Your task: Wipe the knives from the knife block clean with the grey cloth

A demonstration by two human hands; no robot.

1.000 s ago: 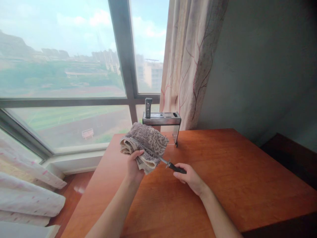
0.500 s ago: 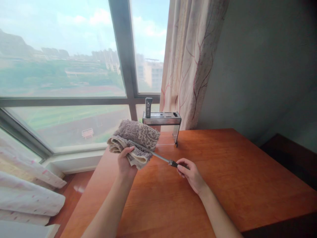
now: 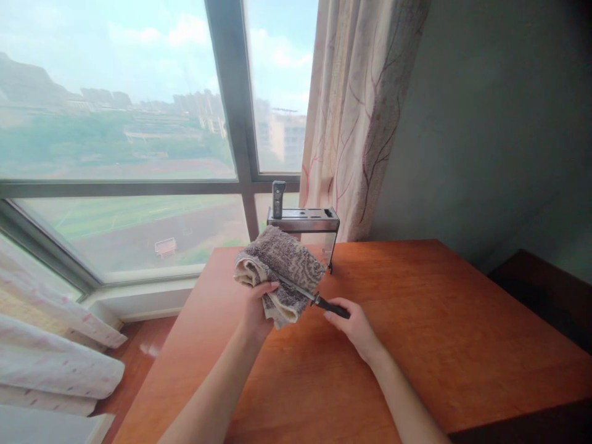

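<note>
My left hand (image 3: 256, 310) grips a folded grey-brown towel (image 3: 289, 262) with cream edges, its thumb pressed on top. In my right hand (image 3: 355, 325) is the black handle of a honing steel (image 3: 333, 308), fingers closed around it. The thin metal rod lies across the towel, pointing up and to the left, and its far end is hidden in the folds. Both hands are above the table. Behind the towel stands a knife block (image 3: 305, 223) with a metal top and clear sides, and a dark knife handle (image 3: 277, 200) sticks up from its left end.
The brown wooden table (image 3: 416, 308) extends to the right and towards me. A large window with a grey frame (image 3: 139, 188) is behind its left side. One curtain (image 3: 356, 123) hangs behind the knife block, another (image 3: 60, 357) at lower left.
My left hand and the towel have moved right, further along the steel towards its handle. Less of the rod shows, and the towel covers more of the knife block. My right hand has barely moved.
</note>
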